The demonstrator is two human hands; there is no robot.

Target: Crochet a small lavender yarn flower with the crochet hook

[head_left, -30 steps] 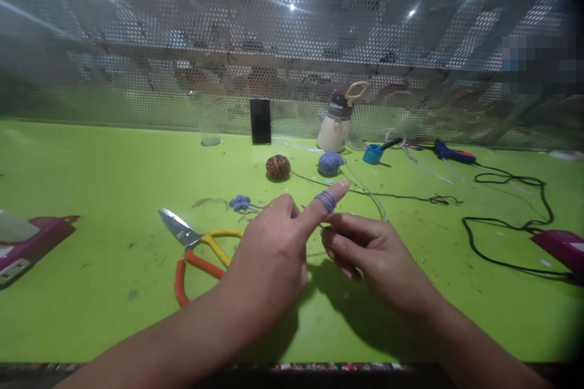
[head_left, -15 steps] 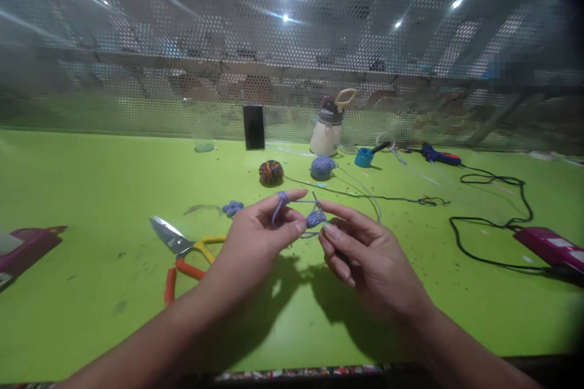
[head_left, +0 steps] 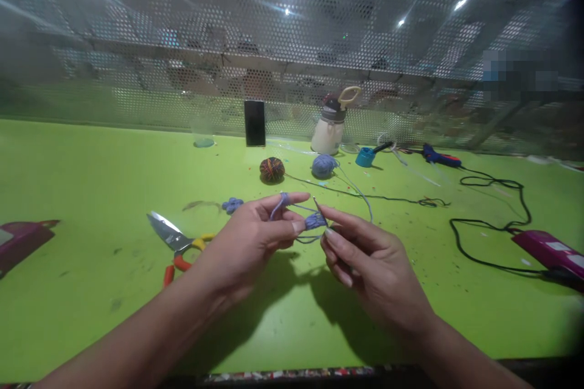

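A small piece of blue-purple crochet work (head_left: 314, 221) is pinched between the thumb and fingers of my left hand (head_left: 255, 228). Yarn of the same colour wraps round that hand's raised index finger and runs across to the hook. My right hand (head_left: 371, 261) grips a thin metal crochet hook (head_left: 318, 206), its tip pointing up beside the work; the handle is hidden in the fingers. Behind the hands lies the blue-purple yarn ball (head_left: 324, 166), its strand trailing down on the right. A finished crocheted flower (head_left: 232, 205) rests past my left hand.
Scissors (head_left: 171, 236) with orange and yellow handles lie partly under my left forearm. Farther back are a multicoloured yarn ball (head_left: 272, 169), a phone (head_left: 255, 123), a bottle (head_left: 327, 130), a blue pot (head_left: 365, 157) and a glue gun (head_left: 441, 156). Magenta boxes (head_left: 550, 250) flank the green table (head_left: 114, 328).
The hook has tilted, its tip now leaning left above the work. My left hand has shifted slightly, with the index finger straighter. The view has moved a little.
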